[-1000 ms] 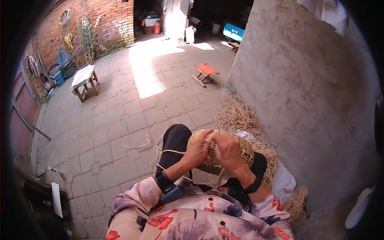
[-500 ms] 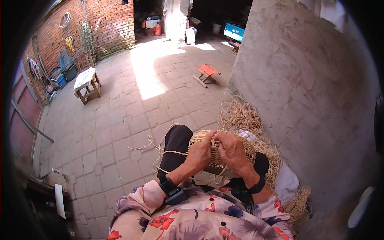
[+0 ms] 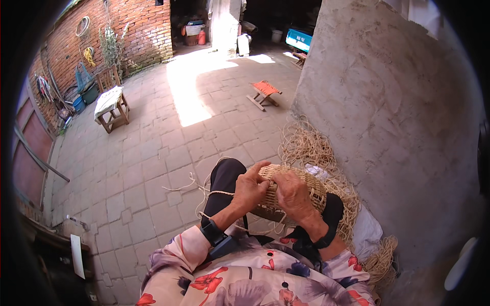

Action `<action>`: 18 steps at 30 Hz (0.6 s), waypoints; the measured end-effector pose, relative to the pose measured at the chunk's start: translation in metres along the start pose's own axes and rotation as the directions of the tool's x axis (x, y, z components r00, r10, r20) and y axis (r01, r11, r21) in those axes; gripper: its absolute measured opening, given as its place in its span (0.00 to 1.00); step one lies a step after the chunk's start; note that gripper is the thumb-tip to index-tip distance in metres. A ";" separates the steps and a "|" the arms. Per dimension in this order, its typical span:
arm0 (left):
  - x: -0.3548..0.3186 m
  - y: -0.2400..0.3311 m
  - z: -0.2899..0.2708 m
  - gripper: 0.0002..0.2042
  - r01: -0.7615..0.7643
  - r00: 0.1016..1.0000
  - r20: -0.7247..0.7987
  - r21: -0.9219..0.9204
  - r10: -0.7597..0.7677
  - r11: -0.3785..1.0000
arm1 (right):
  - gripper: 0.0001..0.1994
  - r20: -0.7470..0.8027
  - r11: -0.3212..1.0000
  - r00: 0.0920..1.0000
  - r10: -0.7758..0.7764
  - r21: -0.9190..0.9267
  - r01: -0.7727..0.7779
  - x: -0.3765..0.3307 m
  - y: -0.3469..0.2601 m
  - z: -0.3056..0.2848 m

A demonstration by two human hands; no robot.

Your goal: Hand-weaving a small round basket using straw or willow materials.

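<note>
A woven basket (image 3: 315, 186) of pale straw-coloured cord rests on my lap between my knees, its open weave showing at the sides. My left hand (image 3: 249, 190) is at its left edge, thumb against the weave and index finger lifted and stretched out; the other fingers are curled and partly hidden. Closed fingers of my right hand (image 3: 293, 195) grip the weave close beside it. A loose cord (image 3: 222, 193) runs left from the work across my dark trouser leg, and another strand hangs below the basket. Any strand between my fingertips is too small to make out.
Heaped loose cord (image 3: 306, 144) lies to the right along the plastered wall (image 3: 388, 102), with a white bag (image 3: 366, 232) and another cord bundle (image 3: 382, 262) nearer. An orange folding stool (image 3: 265, 88) and a cloth-covered wooden chair (image 3: 110, 100) stand on the paving.
My left hand has shifted slightly left, its index finger now raised and apart from the thumb. My right hand stays on the basket, its fingers slightly shifted.
</note>
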State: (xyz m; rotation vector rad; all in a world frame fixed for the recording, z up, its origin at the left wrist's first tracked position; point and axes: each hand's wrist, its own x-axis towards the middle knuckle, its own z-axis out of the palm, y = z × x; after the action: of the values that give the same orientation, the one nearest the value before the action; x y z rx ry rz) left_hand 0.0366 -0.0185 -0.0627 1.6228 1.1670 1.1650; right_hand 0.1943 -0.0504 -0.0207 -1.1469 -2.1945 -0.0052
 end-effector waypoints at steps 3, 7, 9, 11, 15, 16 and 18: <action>0.007 -0.004 -0.005 0.25 0.164 0.985 0.065 -0.109 -0.158 0.980 | 0.13 -0.007 1.000 1.000 -0.009 0.000 0.009 0.000 0.000 0.001; 0.012 -0.006 -0.004 0.24 0.176 0.983 0.072 -0.080 -0.171 0.981 | 0.14 -0.005 1.000 1.000 0.004 0.014 -0.004 -0.002 0.001 0.002; 0.009 -0.005 -0.002 0.20 0.031 0.999 0.006 -0.036 -0.031 0.999 | 0.14 -0.016 0.999 0.999 0.047 0.000 -0.047 -0.002 0.001 0.002; 0.012 -0.005 -0.015 0.18 -0.088 0.987 -0.125 0.117 0.103 0.989 | 0.13 -0.084 0.999 0.995 0.045 -0.023 -0.047 0.002 0.002 -0.002; 0.018 0.005 -0.063 0.17 -0.193 0.907 -0.346 0.165 0.240 0.967 | 0.09 -0.236 0.998 0.970 0.054 0.001 -0.056 0.013 0.008 -0.019; 0.015 0.012 -0.069 0.17 -0.191 0.908 -0.346 0.166 0.238 0.968 | 0.09 -0.235 0.998 0.970 0.056 0.003 -0.057 0.018 0.003 -0.020; 0.007 0.027 -0.079 0.17 -0.189 0.921 -0.335 0.056 0.197 0.980 | 0.07 -0.124 0.931 0.961 0.247 0.304 -0.200 0.029 -0.014 -0.017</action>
State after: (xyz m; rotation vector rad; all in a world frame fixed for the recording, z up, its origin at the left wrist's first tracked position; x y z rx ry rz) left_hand -0.0328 -0.0117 -0.0159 1.6237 1.2546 1.6146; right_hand 0.1817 -0.0425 0.0130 -1.1774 -1.8402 0.3024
